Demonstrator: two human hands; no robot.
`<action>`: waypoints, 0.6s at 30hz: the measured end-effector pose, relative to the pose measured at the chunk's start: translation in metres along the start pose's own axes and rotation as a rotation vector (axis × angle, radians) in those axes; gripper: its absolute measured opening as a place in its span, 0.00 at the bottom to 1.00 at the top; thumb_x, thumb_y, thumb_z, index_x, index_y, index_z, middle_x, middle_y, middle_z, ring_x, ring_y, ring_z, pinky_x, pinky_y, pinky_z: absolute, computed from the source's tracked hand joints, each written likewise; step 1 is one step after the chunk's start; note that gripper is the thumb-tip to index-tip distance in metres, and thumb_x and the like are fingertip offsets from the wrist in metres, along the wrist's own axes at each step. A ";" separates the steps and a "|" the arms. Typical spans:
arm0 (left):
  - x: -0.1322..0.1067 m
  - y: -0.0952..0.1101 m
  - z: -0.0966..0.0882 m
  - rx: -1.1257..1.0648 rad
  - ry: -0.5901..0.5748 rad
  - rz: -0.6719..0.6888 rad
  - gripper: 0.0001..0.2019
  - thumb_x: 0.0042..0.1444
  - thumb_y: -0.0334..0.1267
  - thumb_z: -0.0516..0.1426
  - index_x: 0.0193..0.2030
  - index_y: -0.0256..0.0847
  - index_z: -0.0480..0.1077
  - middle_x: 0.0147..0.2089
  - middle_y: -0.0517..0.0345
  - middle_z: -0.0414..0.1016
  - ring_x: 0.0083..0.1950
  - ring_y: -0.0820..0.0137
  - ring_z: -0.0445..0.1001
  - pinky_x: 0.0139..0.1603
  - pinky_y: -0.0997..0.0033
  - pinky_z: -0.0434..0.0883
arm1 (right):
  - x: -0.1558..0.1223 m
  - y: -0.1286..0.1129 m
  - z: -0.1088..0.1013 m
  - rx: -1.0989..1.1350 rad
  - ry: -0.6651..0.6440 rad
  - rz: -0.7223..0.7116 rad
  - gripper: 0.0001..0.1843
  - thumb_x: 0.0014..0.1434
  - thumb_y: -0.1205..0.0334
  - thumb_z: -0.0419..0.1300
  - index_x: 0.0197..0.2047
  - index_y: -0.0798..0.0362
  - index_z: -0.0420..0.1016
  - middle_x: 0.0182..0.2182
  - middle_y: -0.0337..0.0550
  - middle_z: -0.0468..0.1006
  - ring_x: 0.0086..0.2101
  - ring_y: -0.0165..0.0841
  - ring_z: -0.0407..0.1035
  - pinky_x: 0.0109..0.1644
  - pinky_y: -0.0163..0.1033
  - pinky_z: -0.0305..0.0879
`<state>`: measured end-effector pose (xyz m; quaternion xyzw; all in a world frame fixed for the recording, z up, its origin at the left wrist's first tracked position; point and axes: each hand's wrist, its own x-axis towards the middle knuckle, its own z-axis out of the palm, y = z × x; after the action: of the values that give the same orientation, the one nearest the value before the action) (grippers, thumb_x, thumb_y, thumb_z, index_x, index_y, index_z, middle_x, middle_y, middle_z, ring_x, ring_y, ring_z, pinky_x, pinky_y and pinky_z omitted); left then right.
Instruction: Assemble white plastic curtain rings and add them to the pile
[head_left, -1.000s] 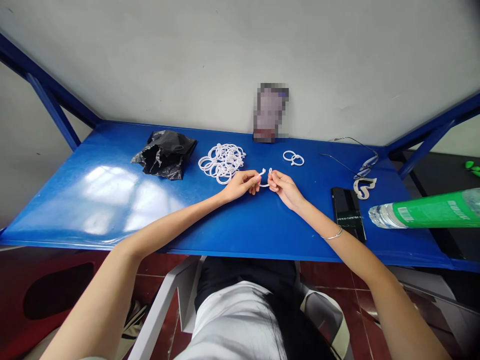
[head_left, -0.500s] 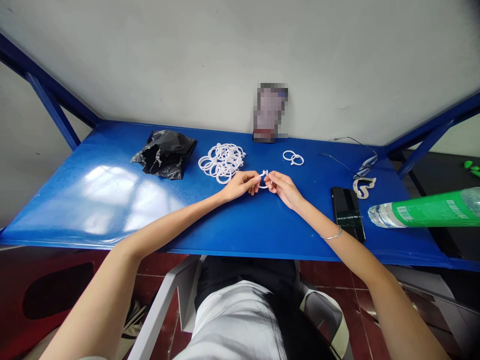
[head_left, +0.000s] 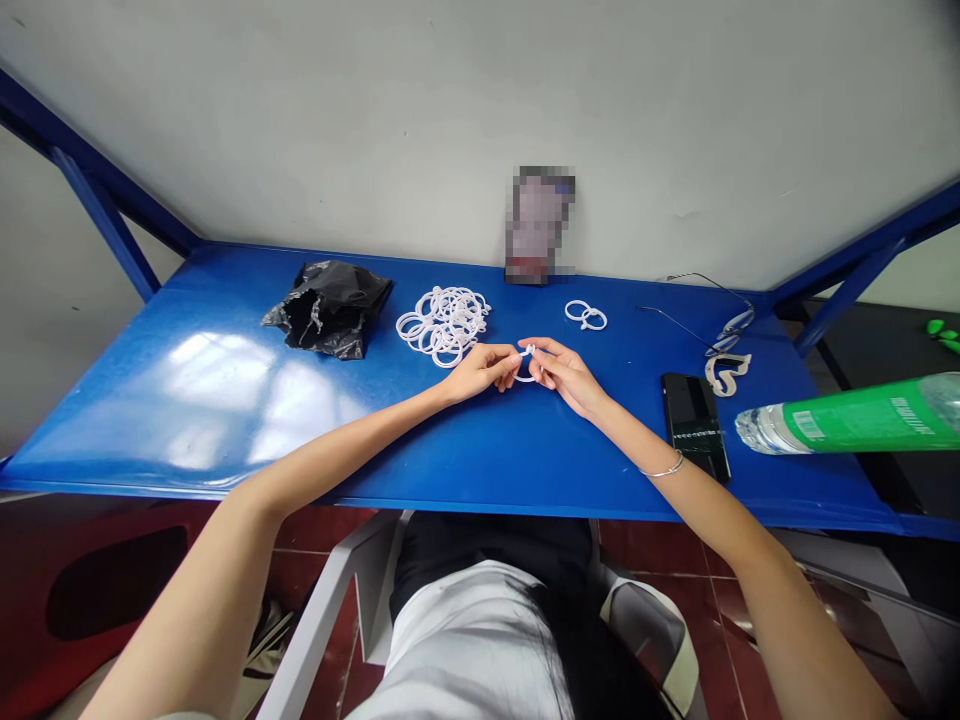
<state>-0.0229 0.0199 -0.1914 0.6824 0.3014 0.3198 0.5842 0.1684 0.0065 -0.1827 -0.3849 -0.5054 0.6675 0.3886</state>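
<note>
Between my two hands is a white plastic ring point(head_left: 525, 379) with a small knob at its top, like a curtain ring. My left hand point(head_left: 484, 370) pinches its left side. The fingers of my right hand point(head_left: 566, 376) close on the right side, close to the knob; the fingers hide part of the ring. Just beyond my left hand lies a pile of similar white rings point(head_left: 442, 322). Two more white rings point(head_left: 586, 315) overlap on the table past my right hand.
A crumpled black plastic bag point(head_left: 330, 308) is on the blue table point(head_left: 450, 455), left of the pile. An upright blurred object point(head_left: 538, 225) leans against the wall. To the right are eyeglasses point(head_left: 731, 328), a black phone point(head_left: 694, 426), a pale curved item point(head_left: 727, 374) and a green-labelled bottle point(head_left: 855, 418).
The fingers of my right hand have shifted slightly at the ring's top, and the index finger now reaches over the knob. My left hand stays almost still.
</note>
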 end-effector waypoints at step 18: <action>0.000 0.001 0.002 -0.016 0.029 -0.028 0.24 0.60 0.58 0.53 0.31 0.35 0.67 0.22 0.61 0.69 0.22 0.77 0.68 0.26 0.79 0.66 | 0.000 -0.001 0.001 0.010 0.011 -0.003 0.22 0.50 0.45 0.67 0.39 0.52 0.69 0.19 0.30 0.66 0.18 0.23 0.51 0.23 0.33 0.44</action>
<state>-0.0213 0.0192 -0.1910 0.6686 0.3167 0.3241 0.5896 0.1674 0.0061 -0.1820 -0.3859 -0.5005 0.6673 0.3941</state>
